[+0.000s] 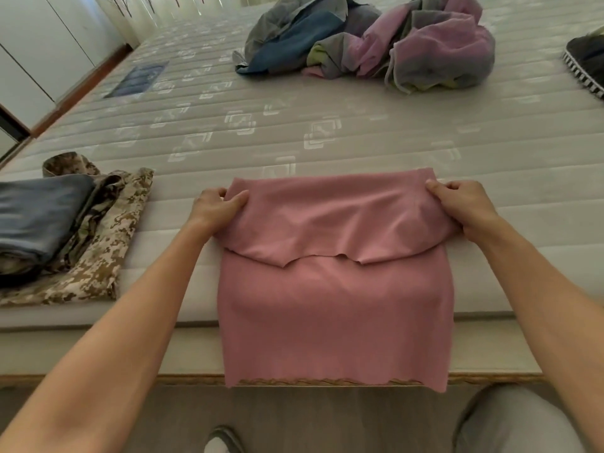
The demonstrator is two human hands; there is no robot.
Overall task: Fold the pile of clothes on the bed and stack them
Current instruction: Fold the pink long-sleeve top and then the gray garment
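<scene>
White wardrobe doors [39, 53] far left; pale curtain [140, 11] beyond; dark shoe [586, 65] at right edge; grey floor [327, 420] below.

The garment [336, 279] at 6 o'clock is plain dusty pink; at 9 o'clock a slate-blue folded piece [39, 214] lies on tan-and-brown digital camouflage clothing [108, 256]. At 12 o'clock the pile [366, 40] mixes grey, blue and pale pink, on a beige mattress [294, 125] with white square motifs
</scene>
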